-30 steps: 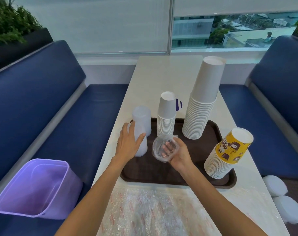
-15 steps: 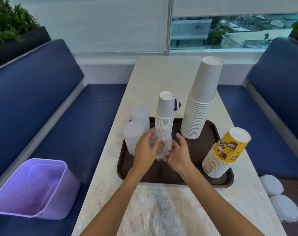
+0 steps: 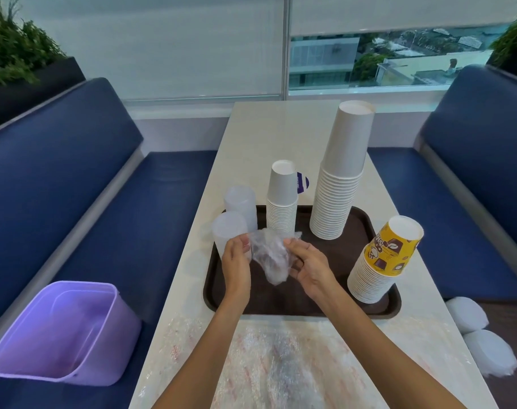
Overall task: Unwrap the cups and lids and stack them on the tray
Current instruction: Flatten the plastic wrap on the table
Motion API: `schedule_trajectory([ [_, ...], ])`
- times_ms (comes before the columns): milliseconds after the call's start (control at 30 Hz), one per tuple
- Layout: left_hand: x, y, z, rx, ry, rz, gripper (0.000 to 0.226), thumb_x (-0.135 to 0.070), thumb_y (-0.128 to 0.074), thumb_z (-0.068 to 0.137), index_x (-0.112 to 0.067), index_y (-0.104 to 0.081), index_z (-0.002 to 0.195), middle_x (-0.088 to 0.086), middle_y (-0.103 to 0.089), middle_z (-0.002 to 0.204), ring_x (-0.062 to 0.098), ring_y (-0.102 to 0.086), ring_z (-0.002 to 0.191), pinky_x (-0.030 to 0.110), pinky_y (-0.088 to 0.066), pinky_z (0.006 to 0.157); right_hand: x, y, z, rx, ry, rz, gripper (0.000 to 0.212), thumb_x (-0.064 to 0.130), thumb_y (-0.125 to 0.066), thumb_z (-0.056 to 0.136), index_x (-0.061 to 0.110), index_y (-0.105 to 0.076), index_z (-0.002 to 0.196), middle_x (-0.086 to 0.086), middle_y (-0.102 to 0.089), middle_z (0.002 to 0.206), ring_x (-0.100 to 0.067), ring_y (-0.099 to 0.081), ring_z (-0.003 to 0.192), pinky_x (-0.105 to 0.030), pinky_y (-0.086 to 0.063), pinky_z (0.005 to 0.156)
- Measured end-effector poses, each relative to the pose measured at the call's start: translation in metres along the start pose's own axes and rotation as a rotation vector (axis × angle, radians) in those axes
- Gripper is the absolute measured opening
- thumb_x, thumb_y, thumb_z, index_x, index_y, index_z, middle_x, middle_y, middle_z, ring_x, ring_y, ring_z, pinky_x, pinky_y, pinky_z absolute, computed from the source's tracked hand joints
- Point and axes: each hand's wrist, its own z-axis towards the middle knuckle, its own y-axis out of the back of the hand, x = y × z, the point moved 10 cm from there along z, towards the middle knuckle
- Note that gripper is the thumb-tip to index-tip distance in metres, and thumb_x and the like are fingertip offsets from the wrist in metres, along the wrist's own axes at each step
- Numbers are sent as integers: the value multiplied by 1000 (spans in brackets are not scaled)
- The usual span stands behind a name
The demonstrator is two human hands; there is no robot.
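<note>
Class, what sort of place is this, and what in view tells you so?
Probably a café or canteen booth: padded dark blue bench seats flank a pale table, and stacks of white paper cups stand on a dark brown tray.

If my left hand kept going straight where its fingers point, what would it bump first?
Probably the near stack of translucent lids: the left hand, pinching the crumpled plastic wrap, has its fingers right by it. Depth is unclear, so it might slip past toward the short white cup stack.

Left hand [image 3: 236, 262], right hand [image 3: 308, 262]: curled fingers.
</note>
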Motion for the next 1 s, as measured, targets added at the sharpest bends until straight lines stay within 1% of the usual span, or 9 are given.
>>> schedule_trajectory([
  [133,-1,-21,-22,140,33,-28,28,-39,-42,98,-18,-48,116,-5,-56,103,11,-55,97,24,-41,85,-3,-9,-12,39,12,-16,11,10,-69,83,10,-59,88,-9,-69,89,-20,-67,81,-35,-55,69],
  [233,5,-24,-31,114,28,35,30,-40,-59,90,-16,-51,105,-8,-60,91,9,-60,85,21,-48,72,-5,-13,-22,55,34,-45,11,10,-69,84,9,-58,88,-8,-69,86,-16,-69,73,-29,-57,61],
  [367,8,-4,-36,-45,-23,95,25,-24,-58,94,-5,-53,79,6,-58,75,19,-57,75,29,-48,70,-1,-1,-34,-14,99,-79,15,9,-71,82,9,-56,83,-10,-66,84,-18,-66,72,-26,-57,58],
  [533,18,25,-37,-149,57,5,19,-15,-51,97,-10,-55,79,2,-58,81,19,-55,84,24,-45,66,9,21,-49,-128,172,-96,24,11,-74,79,14,-53,90,-5,-57,80,-11,-55,63,-18,-50,49],
  [633,24,37,-45,-169,120,-57,19,-16,-51,97,-9,-57,81,3,-58,83,17,-53,80,26,-46,71,8,22,-57,-99,184,-108,31,24,-71,83,16,-56,109,2,-60,77,-7,-54,62,-20,-49,58],
  [767,41,45,-52,-165,229,-155,27,-16,-52,97,-15,-55,71,2,-57,76,20,-55,81,35,-46,76,-8,9,-68,53,166,-248,31,37,-59,90,19,-62,116,4,-70,100,-9,-63,95,-29,-47,89],
  [833,43,48,-57,-161,230,-145,26,-15,-52,97,-14,-55,71,2,-56,74,22,-52,81,34,-44,74,-15,2,-78,100,221,-352,26,32,-64,87,15,-68,106,4,-71,94,-7,-64,89,-24,-49,85],
  [900,43,48,-60,-145,214,-110,25,-14,-52,97,-14,-55,72,1,-56,76,21,-53,83,35,-46,76,-14,3,-85,66,311,-373,11,17,-68,85,7,-69,84,4,-65,69,-4,-58,65,-19,-47,68],
  [1000,44,54,-63,-132,219,-92,17,-9,-55,94,-11,-59,78,1,-58,80,16,-55,75,30,-51,69,-9,20,-87,-68,387,-348,19,12,-70,85,3,-63,70,-1,-53,56,-8,-46,55,-22,-42,59],
])
